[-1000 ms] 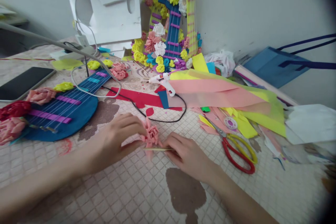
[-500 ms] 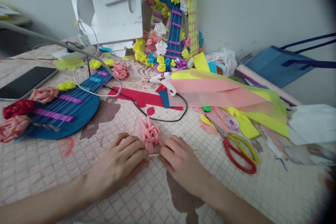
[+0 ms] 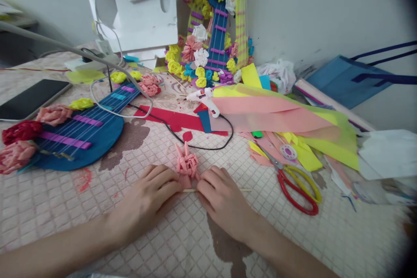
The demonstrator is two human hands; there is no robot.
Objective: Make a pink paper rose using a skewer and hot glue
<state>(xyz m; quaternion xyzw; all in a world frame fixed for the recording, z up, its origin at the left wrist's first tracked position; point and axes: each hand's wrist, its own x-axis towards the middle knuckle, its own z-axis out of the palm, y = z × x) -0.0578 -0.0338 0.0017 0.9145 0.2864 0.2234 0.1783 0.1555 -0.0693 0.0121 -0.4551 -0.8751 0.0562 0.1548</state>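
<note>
Between my two hands a thin wooden stick lies crosswise just above the tablecloth, its right end sticking out past my right hand. My left hand is closed on the stick, fingers curled and pressed together. From the other side my right hand pinches the same stick. A pink paper flower rests right beyond the fingertips, with a pink strip running down from it to the stick. My fingers partly cover the stick and the lower edge of the flower.
A blue guitar-shaped craft with paper flowers lies left, near a phone. A white glue gun with a black cord sits ahead. Red-and-yellow scissors and pink paper sheets are on the right. Decorated guitars lean against the wall.
Both hands have stayed almost in place, still on the stick beside the pink flower. The whole view has shifted very slightly; nothing was let go or picked up.
</note>
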